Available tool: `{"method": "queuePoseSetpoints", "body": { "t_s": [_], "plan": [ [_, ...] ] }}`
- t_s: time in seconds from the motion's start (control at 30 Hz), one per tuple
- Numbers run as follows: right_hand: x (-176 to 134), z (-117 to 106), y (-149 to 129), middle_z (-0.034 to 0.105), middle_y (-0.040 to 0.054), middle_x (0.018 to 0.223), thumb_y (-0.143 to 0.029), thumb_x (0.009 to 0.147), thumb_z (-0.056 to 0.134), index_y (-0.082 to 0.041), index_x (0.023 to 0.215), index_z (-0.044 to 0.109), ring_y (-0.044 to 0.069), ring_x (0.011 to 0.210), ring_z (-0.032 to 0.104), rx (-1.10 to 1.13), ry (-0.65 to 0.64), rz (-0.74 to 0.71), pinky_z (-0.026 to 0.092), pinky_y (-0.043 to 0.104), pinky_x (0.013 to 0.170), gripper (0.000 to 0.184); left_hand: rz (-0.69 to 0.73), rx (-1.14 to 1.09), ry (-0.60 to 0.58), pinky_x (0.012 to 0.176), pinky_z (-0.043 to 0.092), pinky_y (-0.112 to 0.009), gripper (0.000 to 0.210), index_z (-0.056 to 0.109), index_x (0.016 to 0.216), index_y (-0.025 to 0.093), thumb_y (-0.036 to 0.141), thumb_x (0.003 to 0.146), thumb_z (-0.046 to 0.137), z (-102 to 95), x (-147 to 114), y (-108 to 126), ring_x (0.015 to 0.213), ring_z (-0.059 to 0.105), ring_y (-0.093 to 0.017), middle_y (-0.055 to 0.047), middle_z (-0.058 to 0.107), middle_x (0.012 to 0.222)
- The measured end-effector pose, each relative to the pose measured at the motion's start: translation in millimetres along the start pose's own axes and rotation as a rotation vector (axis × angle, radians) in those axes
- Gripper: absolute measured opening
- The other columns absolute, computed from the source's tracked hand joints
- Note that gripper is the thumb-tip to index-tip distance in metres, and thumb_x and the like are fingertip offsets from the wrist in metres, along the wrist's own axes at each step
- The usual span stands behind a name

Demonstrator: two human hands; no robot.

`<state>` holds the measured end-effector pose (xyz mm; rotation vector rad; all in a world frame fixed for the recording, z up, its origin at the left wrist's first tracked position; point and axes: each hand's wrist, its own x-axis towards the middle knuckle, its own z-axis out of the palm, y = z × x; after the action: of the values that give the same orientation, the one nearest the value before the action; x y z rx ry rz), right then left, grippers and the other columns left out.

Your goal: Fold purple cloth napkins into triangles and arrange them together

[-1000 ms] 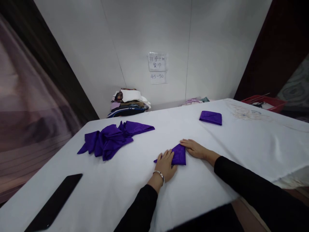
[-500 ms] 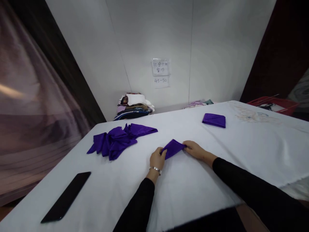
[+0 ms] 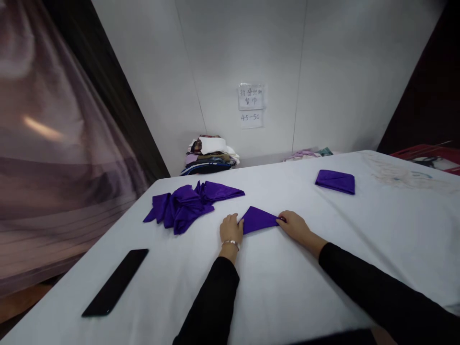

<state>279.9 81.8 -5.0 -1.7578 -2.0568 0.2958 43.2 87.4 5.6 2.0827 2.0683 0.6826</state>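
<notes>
Since a second ago the napkin (image 3: 259,219) has been folded over from a flat, broad triangle into a narrower one, and both hands have shifted from lying flat on it to its two ends. It lies on the table (image 3: 287,287) near the middle, to the right of the heap (image 3: 189,206) of loose purple napkins.

The left hand (image 3: 230,229) sits at the napkin's left corner, fingers curled down on the edge, so it looks pinched there, though I can't see whether cloth is truly caught between the fingers. The right hand (image 3: 295,225) is at the right tip, fingertips pressed together on the point. Held at both ends like this, the cloth stays taut and the crease lies straight.

A finished folded napkin (image 3: 335,181) rests well right of the heap, kept apart from the undone ones. A phone (image 3: 115,281) lies in front of the heap, near the table's edge. Behind the heap, against the wall, is a stack of clothes (image 3: 210,154), under a paper sign (image 3: 252,104).
</notes>
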Motion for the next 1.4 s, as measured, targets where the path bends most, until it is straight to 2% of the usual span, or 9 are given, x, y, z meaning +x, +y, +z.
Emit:
{"method": "queuePoseSetpoints", "body": {
  "t_s": [0.1,0.2,0.3,0.4,0.6,0.93,1.07,1.23,1.4],
  "plan": [
    [-3.2,3.2,0.9,0.062,0.0077,0.101,-0.030,0.084,0.043,-0.019,0.100,0.062,0.021,0.096,0.054,-0.002,0.071,-0.094,0.039,0.033,0.084,0.027,0.239,0.073,0.003,0.104,0.024,-0.038,0.043,0.043,0.125,0.021,0.040,0.087,0.037,3.6,-7.1,8.1,0.124,0.035,-0.020,-0.007,0.046,0.132],
    [-3.0,5.4,-15.8,0.049,0.0095,0.128,-0.034,0.087,0.039,-0.020,0.119,0.053,0.024,0.119,0.040,-0.002,0.120,-0.260,0.028,0.042,0.099,0.037,0.372,0.173,-0.117,0.108,0.013,-0.047,0.060,0.030,0.135,0.018,0.052,0.085,0.032,14.5,-11.2,13.1,0.133,0.018,-0.024,-0.007,0.028,0.144],
    [2.0,7.7,-48.0,0.030,0.0084,0.142,-0.047,0.089,0.033,-0.020,0.135,0.034,0.024,0.132,0.020,-0.008,-0.004,-0.444,0.012,0.047,0.106,0.054,0.349,0.242,-0.252,0.108,0.010,-0.049,0.065,0.023,0.138,0.016,0.050,0.084,0.031,24.3,-10.4,12.2,0.135,0.013,-0.025,-0.008,0.022,0.147],
    [11.6,13.4,-74.4,0.020,0.0090,0.146,-0.058,0.087,0.028,-0.018,0.141,0.020,0.024,0.134,0.009,0.007,-0.160,-0.539,0.004,0.046,0.107,0.067,0.363,0.293,-0.317,0.108,0.007,-0.049,0.061,0.020,0.140,0.019,0.042,0.084,0.031,27.2,-7.9,9.9,0.135,0.009,-0.025,-0.005,0.019,0.148],
    [27.8,29.8,-66.7,0.018,0.0118,0.146,-0.064,0.085,0.020,-0.014,0.142,0.015,0.024,0.134,0.009,0.019,-0.288,-0.470,0.002,0.044,0.107,0.076,0.338,0.328,-0.328,0.108,0.009,-0.047,0.065,0.017,0.140,0.014,0.042,0.083,0.031,25.3,-5.9,10.5,0.135,0.010,-0.024,-0.007,0.021,0.147],
    [16.1,19.7,-18.9,0.017,0.0085,0.147,-0.066,0.084,0.020,-0.018,0.141,0.018,0.025,0.134,0.011,-0.084,-0.264,-0.394,0.010,0.045,0.107,0.075,0.330,0.269,-0.285,0.108,0.012,-0.047,0.077,0.024,0.138,0.013,0.064,0.081,0.019,25.6,-5.1,10.7,0.135,0.013,-0.024,-0.009,0.022,0.146],
    [13.9,19.8,-11.6,0.017,0.0069,0.147,-0.064,0.084,0.020,-0.020,0.141,0.018,0.025,0.134,0.013,-0.102,-0.263,-0.405,0.012,0.046,0.106,0.072,0.336,0.252,-0.307,0.108,0.012,-0.047,0.075,0.023,0.138,0.017,0.065,0.081,0.018,21.9,-6.8,7.4,0.135,0.013,-0.023,-0.006,0.022,0.147],
    [15.1,22.9,-9.7,0.017,0.0063,0.147,-0.064,0.084,0.020,-0.020,0.142,0.017,0.025,0.134,0.013,-0.109,-0.266,-0.411,0.012,0.046,0.107,0.072,0.211,0.228,-0.321,0.107,0.011,-0.050,0.068,0.020,0.139,0.020,0.060,0.084,0.020,6.1,-13.2,-19.4,0.135,0.013,-0.024,-0.005,0.021,0.147],
    [15.7,25.2,-5.6,0.014,0.0048,0.148,-0.064,0.084,0.021,-0.022,0.142,0.015,0.024,0.134,0.013,-0.090,-0.273,-0.410,0.010,0.046,0.107,0.072,0.056,0.226,-0.265,0.108,0.013,-0.048,0.063,0.030,0.135,0.019,0.056,0.084,0.031,-16.6,-28.3,-61.8,0.134,0.017,-0.023,-0.007,0.027,0.145]
  ]
}}
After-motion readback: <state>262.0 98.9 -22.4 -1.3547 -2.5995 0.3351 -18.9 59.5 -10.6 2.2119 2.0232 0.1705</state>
